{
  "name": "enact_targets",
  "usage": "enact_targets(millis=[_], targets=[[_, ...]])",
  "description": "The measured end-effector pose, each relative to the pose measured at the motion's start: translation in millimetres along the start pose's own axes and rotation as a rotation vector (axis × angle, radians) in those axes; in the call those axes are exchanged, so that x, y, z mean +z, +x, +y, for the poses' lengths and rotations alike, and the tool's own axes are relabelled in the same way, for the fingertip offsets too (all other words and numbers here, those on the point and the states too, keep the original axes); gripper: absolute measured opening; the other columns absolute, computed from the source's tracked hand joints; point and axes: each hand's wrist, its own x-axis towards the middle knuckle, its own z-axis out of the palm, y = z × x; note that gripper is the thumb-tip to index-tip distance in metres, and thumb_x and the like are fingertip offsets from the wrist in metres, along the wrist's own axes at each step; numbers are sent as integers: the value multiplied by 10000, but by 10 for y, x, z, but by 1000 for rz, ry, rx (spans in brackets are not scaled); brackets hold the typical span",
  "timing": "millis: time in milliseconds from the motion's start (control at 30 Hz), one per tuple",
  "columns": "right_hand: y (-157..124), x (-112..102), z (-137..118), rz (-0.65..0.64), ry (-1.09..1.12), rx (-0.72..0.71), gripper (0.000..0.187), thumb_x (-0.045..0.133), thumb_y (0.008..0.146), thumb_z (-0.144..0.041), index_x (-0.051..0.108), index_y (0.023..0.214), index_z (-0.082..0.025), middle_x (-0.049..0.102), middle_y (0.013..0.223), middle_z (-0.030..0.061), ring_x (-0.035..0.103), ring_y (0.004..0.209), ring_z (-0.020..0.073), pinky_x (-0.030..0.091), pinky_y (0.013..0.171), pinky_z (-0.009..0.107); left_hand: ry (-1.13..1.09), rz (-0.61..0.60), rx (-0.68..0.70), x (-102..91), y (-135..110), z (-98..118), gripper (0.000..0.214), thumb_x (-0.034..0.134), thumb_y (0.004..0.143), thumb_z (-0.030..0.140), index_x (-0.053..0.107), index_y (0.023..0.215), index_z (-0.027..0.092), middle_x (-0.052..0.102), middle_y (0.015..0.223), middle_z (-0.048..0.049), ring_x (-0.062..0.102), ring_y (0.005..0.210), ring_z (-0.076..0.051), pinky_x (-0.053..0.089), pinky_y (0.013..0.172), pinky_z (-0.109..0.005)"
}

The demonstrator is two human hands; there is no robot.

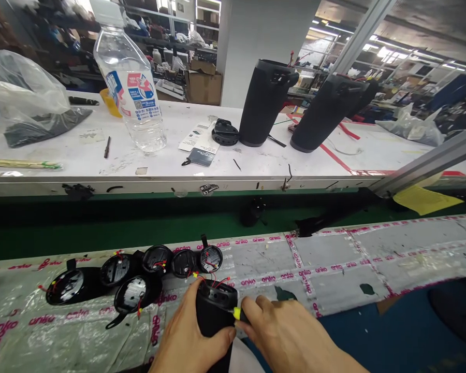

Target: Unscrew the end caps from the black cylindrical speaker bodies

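Observation:
My left hand is wrapped round a black cylindrical speaker body standing at the near edge of the bench, with red wires sprouting from its open top. My right hand is closed in a pinch on a small yellow connector at the body's right side. Just beyond, several round black end caps with red and yellow wires lie on the taped plastic sheet.
A green conveyor belt runs across the middle. On the far white table stand a water bottle, two tall black speaker bodies, a leaflet and a plastic bag. A grey metal rail slants at right.

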Motion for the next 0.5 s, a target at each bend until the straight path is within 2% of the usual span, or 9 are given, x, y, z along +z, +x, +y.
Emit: enact_targets(millis=[133,267,333,400,500], targets=[[29,-20,-12,-50,-9,3,228,648,916,-367,454,893,-248,641,642,-29,603,408,196,91,398,377,36,47,27,14,-4,-26,827,688,594,334,486,1380,176,697,1229,-140,649,1153,-388,481,1016,-505],[28,73,-26,-54,58,33,186,637,932,-347,493,893,-236,657,663,-15,619,457,191,203,412,328,24,-10,24,-14,22,-16,832,706,606,382,482,1382,182,680,1264,-148,634,1179,-400,473,1025,-533],[-11,127,-7,9,223,76,140,602,961,-337,517,926,-230,682,714,-12,641,514,179,298,448,289,-37,-32,25,-35,41,-1,838,705,613,423,473,1378,171,689,1238,-153,634,1178,-400,456,1044,-552],[-60,160,41,139,516,146,111,494,1018,-334,529,975,-237,687,751,-28,650,576,151,385,515,254,-104,-25,28,-68,54,9,830,706,621,458,477,1365,168,705,1199,-149,641,1167,-394,443,1062,-560],[-65,168,120,343,855,341,205,385,1052,-377,545,1045,-249,652,743,-48,621,627,127,446,608,229,-161,-57,26,-137,57,-6,803,731,631,487,502,1341,189,709,1201,-128,640,1176,-380,451,1072,-545]])
